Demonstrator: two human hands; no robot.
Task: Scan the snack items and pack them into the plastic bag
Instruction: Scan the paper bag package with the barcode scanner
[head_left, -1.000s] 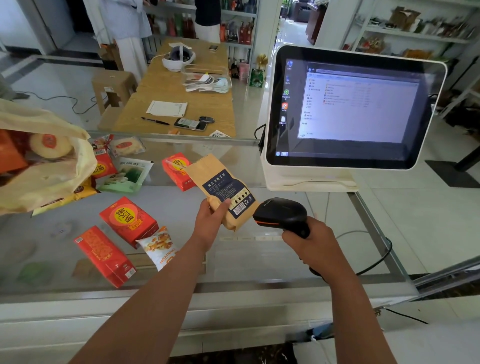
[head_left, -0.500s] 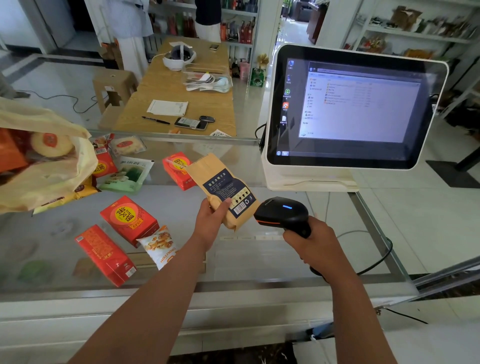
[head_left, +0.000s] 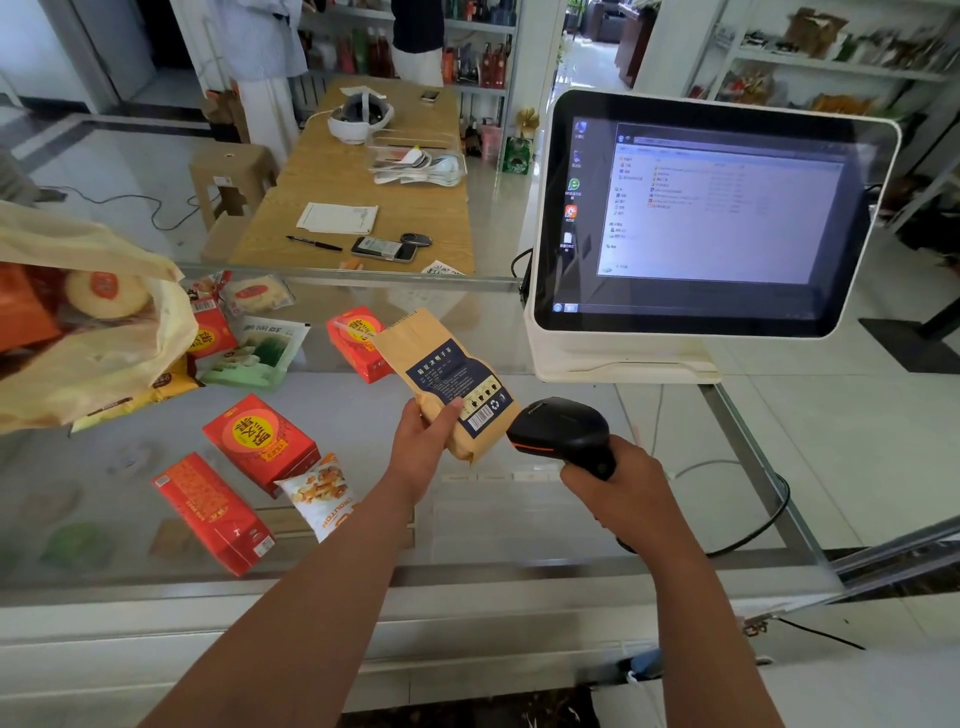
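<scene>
My left hand (head_left: 423, 441) grips a tan paper pouch (head_left: 441, 376) with a dark blue label, tilted, its barcode facing right. My right hand (head_left: 618, 486) grips a black barcode scanner (head_left: 563, 428) whose nose sits right beside the barcode. A yellowish plastic bag (head_left: 93, 332) lies open at the left with snacks inside. On the glass counter lie two red boxes (head_left: 260, 439) (head_left: 213, 512), a white nut pack (head_left: 322, 493), a third red box (head_left: 358, 338) and a green-white pack (head_left: 254, 353).
The checkout screen (head_left: 706, 228) stands at the right rear of the glass counter (head_left: 519, 519). The scanner's cable (head_left: 753, 530) curls on the glass to the right. Beyond the counter a wooden table (head_left: 363, 192) holds papers, a pen and a phone.
The blue light seen on top of the scanner half a second ago is off now. Both hands, the pouch and the scanner stay almost where they were.
</scene>
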